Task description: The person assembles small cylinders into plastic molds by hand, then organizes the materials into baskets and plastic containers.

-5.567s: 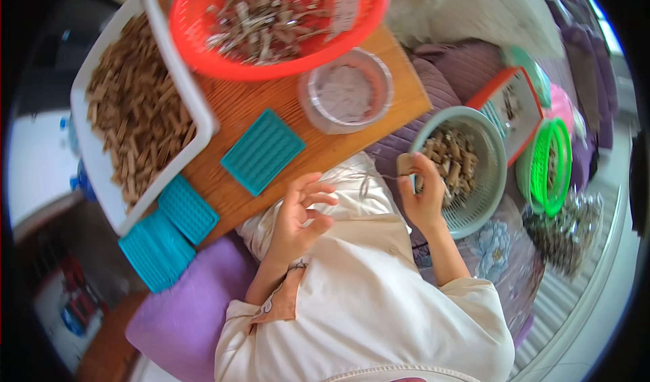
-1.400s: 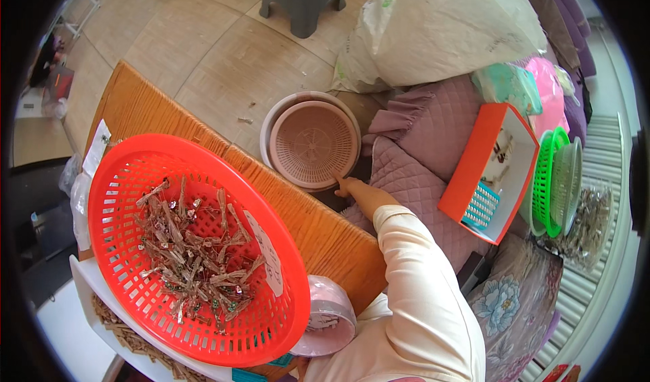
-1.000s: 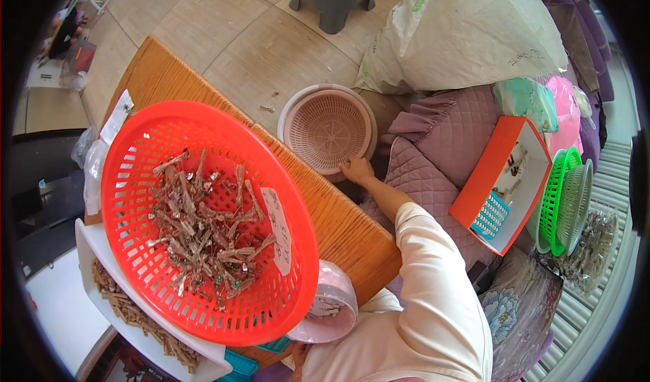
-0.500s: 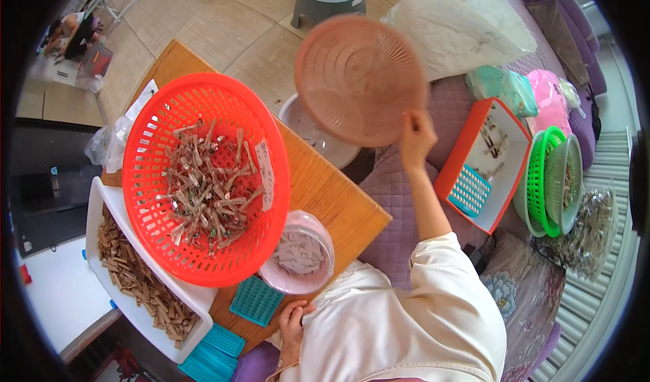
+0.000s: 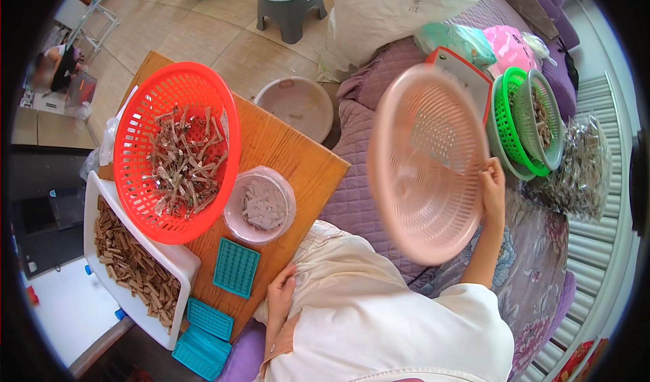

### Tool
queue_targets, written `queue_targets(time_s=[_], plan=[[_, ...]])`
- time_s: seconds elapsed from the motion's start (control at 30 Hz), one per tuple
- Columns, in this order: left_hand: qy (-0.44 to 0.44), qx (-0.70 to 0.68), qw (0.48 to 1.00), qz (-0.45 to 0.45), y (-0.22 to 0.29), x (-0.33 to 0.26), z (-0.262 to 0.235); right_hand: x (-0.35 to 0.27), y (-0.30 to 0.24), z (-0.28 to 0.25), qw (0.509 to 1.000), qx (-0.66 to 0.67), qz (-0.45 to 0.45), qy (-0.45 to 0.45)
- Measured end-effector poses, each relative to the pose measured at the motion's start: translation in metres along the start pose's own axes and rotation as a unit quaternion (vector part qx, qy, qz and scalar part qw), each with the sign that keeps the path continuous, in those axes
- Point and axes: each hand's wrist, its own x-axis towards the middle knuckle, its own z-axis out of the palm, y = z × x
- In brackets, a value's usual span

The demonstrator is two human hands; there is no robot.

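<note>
My right hand [image 5: 493, 179] grips the rim of a pale pink plastic colander [image 5: 433, 226], held tilted in the air over the bed at my right. The colander is slightly blurred, and no contents show inside it. My left hand [image 5: 281, 290] rests by my lap near the table edge, its fingers loosely stretched and holding nothing. Closest to it lies a teal gridded tray [image 5: 236, 267]. Beyond that stands a pink bowl [image 5: 288, 209] lined with plastic, with small pale strips inside. A red basket [image 5: 232, 138] holds thin brown plastic-wrapped pieces with shiny ends.
A white bin [image 5: 189, 267] of short brown pieces stands left, beside more teal trays [image 5: 201, 351]. On the floor are a pale basin [image 5: 295, 108] and a grey stool [image 5: 290, 13]. Stacked green and grey baskets [image 5: 509, 111] and a red-edged box [image 5: 467, 70] sit on the bed.
My right hand has swung the pink colander from above the floor basin rightward and nearer, over the bed, turning its inside toward me. The view has shifted right. My left hand stays by my lap.
</note>
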Motion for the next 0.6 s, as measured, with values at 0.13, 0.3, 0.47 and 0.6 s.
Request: queue_targets(time_s=[0.13, 0.3, 0.47, 0.6], plan=[[0.057, -0.086, 0.994, -0.047, 0.011, 0.003, 0.009, -0.026, 0.018, -0.004, 0.946, -0.23, -0.009, -0.228], [0.077, -0.065, 0.994, -0.046, 0.003, 0.004, 0.007, -0.029, 0.012, 0.007, 0.906, -0.368, -0.028, -0.206], [0.077, -0.09, 0.991, -0.059, 0.001, 0.006, 0.005, 0.0, -0.022, 0.026, 0.895, -0.399, -0.12, -0.158], [0.066, -0.099, 0.99, -0.071, 0.003, 0.007, 0.003, 0.07, -0.016, 0.053, 0.915, -0.34, -0.125, -0.177]])
